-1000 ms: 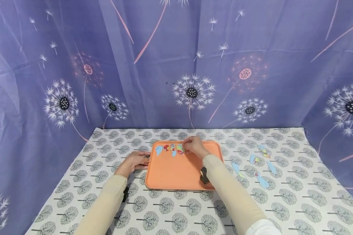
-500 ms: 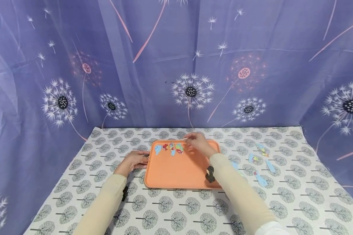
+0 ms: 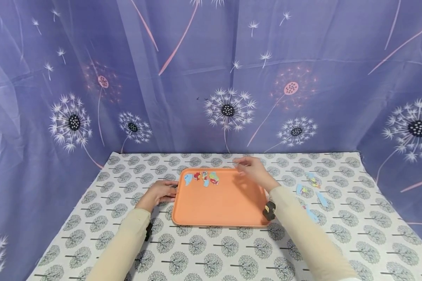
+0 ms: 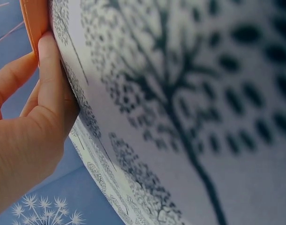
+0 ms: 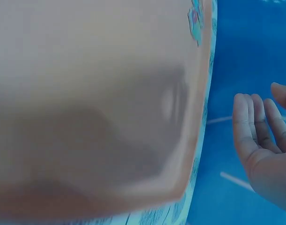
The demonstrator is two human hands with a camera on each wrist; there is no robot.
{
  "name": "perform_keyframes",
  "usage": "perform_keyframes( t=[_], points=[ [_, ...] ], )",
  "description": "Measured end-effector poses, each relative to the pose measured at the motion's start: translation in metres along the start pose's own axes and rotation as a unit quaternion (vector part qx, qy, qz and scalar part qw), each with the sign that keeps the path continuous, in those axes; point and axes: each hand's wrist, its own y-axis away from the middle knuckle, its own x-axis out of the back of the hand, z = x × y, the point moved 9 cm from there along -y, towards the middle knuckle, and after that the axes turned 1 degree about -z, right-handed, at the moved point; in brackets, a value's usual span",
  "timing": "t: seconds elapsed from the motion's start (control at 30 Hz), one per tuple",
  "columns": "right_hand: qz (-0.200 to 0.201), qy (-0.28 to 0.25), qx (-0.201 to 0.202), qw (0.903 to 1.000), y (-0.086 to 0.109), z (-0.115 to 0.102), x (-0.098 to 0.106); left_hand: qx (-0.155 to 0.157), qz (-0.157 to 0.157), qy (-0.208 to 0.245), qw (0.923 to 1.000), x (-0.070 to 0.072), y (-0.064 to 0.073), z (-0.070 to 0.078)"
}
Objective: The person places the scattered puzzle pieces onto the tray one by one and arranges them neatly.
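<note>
An orange tray lies on the patterned cloth. Along its far left part sit several small cut-out paper pieces: a light blue piece, a red piece, a blue and multicoloured piece and a green and red piece. My left hand holds the tray's left rim between thumb and fingers, seen closer in the left wrist view. Above the tray's far right part is my right hand, its fingers relaxed and apart from the tray. Nothing shows between those fingers in the right wrist view.
Right of the tray, several loose paper pieces lie on the cloth, including a blue strip, a blue and yellow piece and a blue piece partly behind the right sleeve. A purple dandelion curtain stands behind the table.
My right hand has left the green and red piece and moved right across the tray's far edge. The piece stays where it lay. My left hand keeps its place at the rim.
</note>
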Motion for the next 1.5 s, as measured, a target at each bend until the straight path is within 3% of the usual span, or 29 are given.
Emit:
perform_keyframes(
  t=[0.2,0.63,0.87,1.13,1.33,1.5],
  points=[
    [0.01,-0.019,0.003,0.9998,0.011,0.014,0.027,-0.002,0.001,-0.002,1.0,0.0,-0.001,0.0],
    [-0.005,-0.013,-0.082,0.9965,0.046,0.05,0.07,0.007,0.009,-0.003,0.9999,0.002,-0.002,-0.002],
    [-0.036,0.023,-0.082,0.9957,0.068,0.066,0.083,0.011,0.008,0.0,0.9999,0.002,-0.002,-0.004],
    [-0.067,0.011,-0.097,0.993,0.089,0.086,0.091,0.008,0.009,-0.004,0.9999,0.001,-0.002,-0.003],
    [-0.095,-0.001,-0.082,0.9921,0.102,0.087,0.089,0.011,0.007,-0.006,0.9999,-0.001,-0.001,-0.003],
    [-0.096,0.025,-0.083,0.9916,0.106,0.088,0.092,0.009,0.005,-0.004,0.9999,0.0,-0.002,-0.001]
  ],
)
